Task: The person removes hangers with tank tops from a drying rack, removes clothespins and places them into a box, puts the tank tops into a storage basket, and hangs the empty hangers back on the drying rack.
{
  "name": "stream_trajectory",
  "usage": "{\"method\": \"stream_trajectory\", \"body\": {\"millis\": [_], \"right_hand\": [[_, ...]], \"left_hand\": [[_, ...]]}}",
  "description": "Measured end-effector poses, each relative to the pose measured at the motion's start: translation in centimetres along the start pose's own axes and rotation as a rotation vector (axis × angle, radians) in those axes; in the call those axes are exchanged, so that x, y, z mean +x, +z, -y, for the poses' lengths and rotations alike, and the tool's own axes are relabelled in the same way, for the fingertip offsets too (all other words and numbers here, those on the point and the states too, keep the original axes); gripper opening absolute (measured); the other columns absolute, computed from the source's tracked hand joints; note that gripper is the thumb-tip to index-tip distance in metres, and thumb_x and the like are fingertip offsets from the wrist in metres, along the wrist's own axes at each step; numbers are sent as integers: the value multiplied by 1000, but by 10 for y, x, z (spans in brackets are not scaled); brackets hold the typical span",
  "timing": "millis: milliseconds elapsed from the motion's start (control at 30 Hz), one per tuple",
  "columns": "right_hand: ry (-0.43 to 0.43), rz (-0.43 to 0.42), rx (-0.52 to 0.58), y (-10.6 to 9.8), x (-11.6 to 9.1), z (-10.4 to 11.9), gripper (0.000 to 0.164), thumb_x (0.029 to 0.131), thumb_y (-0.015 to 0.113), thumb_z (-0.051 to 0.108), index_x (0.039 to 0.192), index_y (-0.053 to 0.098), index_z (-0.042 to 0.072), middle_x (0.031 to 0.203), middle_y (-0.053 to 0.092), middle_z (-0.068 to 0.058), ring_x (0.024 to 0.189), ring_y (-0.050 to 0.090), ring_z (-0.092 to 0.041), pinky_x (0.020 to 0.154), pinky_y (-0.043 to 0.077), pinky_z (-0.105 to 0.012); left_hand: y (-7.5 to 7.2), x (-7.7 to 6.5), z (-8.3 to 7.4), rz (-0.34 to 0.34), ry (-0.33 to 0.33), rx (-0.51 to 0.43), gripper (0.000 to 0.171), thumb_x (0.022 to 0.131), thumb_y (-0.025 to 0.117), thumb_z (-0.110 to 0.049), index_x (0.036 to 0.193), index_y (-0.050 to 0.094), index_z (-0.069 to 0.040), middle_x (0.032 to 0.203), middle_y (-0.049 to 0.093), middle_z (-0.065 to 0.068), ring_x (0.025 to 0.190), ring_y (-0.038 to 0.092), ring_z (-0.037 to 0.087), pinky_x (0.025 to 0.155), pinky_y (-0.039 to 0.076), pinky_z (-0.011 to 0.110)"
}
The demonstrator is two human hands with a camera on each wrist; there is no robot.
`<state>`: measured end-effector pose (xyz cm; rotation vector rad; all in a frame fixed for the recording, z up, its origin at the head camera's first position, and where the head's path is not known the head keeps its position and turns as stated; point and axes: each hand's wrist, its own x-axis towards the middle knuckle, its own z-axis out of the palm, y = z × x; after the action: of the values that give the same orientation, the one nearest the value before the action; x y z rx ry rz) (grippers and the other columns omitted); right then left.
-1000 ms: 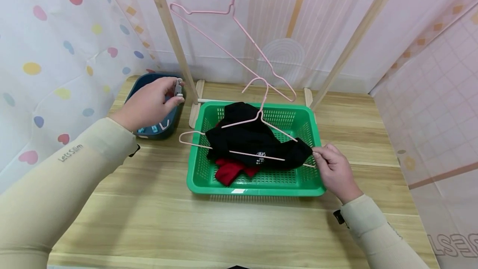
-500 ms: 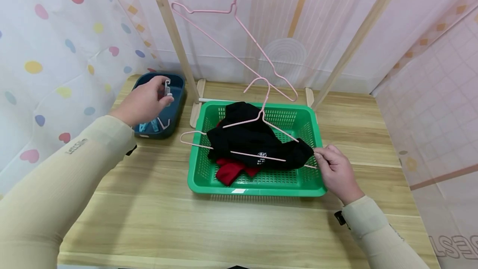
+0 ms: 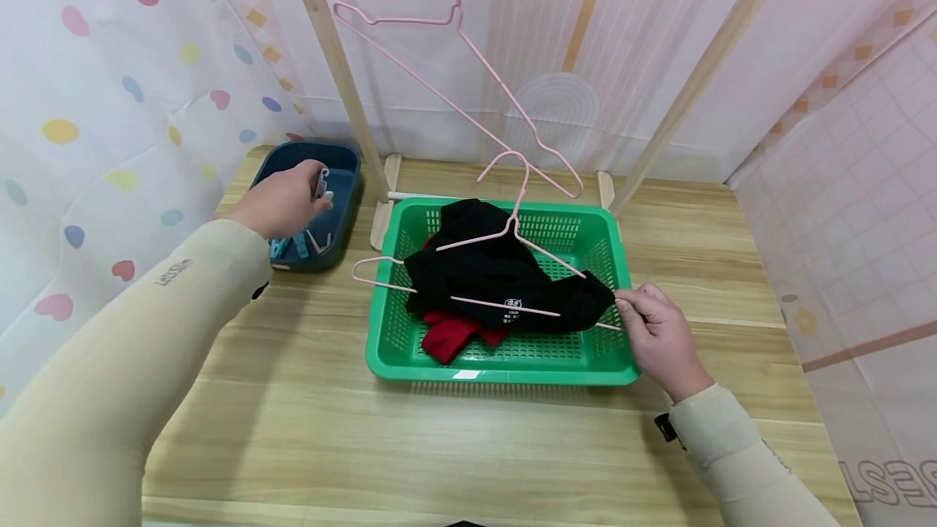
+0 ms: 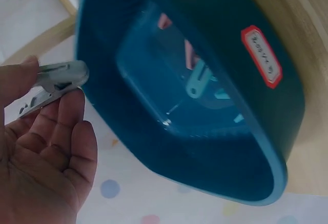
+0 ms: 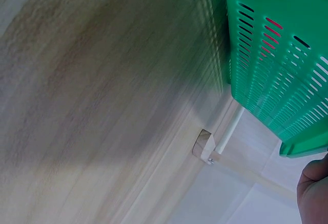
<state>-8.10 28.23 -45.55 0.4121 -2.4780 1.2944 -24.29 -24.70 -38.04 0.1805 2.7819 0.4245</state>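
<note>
Over the dark blue bin [image 3: 344,222], my left hand [image 3: 281,198] pinches a grey clothespin [image 4: 64,75] between thumb and fingers. Inside the bin lie blue clothespins [image 4: 199,78] and pink ones [image 4: 189,55]. My right hand [image 3: 659,336] pinches the right end of a black garment [image 3: 505,279] at the right rim of the green basket [image 3: 505,376]. A pink hanger [image 3: 516,218] runs through the garment, its hook pointing up and its left end sticking out past the basket. Below the black cloth lies a red garment [image 3: 450,337].
Another pink hanger [image 3: 424,20] hangs above the back of the basket. Wooden posts [image 3: 333,55] of a rack stand behind on both sides, with a white bar [image 3: 417,197] low between them. Patterned curtains [image 3: 95,128] enclose the wooden table [image 3: 410,454].
My left hand has moved left with the clothespin, from beside the rack post back over the blue bin. The right hand keeps holding the garment in place.
</note>
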Motion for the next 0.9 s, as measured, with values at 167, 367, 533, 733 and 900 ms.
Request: {"method": "stream_trajectory", "body": {"millis": [167, 367, 533, 733, 900], "right_hand": [[1, -4, -4, 0, 0, -1, 22, 100, 62, -7, 106, 80, 4, 74, 52, 1, 71, 42, -6, 60, 38, -21], [-8, -12, -8, 1, 0, -2, 21, 99, 63, -8, 105, 80, 2, 74, 52, 1, 72, 43, -5, 60, 38, -21], [-10, -18, -9, 1, 0, -5, 20, 99, 63, -9, 105, 80, 0, 74, 53, 1, 72, 43, -5, 60, 38, -21], [-5, -16, -15, 1, 0, -5, 18, 98, 64, -8, 105, 79, -1, 74, 52, 1, 72, 43, -5, 60, 38, -21], [8, -15, -10, 1, 0, -6, 18, 99, 64, -8, 105, 79, -1, 75, 52, 2, 72, 43, -5, 60, 38, -21]], "left_hand": [[7, 7, 6, 43, -22, 48, 69, 109, 56, -28, 160, 24, 6, 140, 56, 35, 124, 60, 51, 110, 43, 70], [15, 14, 14, 69, -51, 90, 68, 109, 56, -25, 161, 25, 7, 149, 49, 38, 136, 51, 55, 113, 40, 70], [19, 16, 17, 82, -80, 74, 64, 109, 54, -23, 159, 27, 7, 147, 50, 38, 135, 51, 54, 113, 40, 70], [24, 21, 20, 97, -82, 86, 60, 109, 53, -20, 156, 30, 9, 146, 51, 39, 133, 52, 54, 114, 38, 71], [30, 29, 24, 102, -87, 111, 58, 109, 52, -22, 154, 33, 9, 148, 49, 39, 133, 53, 54, 114, 39, 70]]}}
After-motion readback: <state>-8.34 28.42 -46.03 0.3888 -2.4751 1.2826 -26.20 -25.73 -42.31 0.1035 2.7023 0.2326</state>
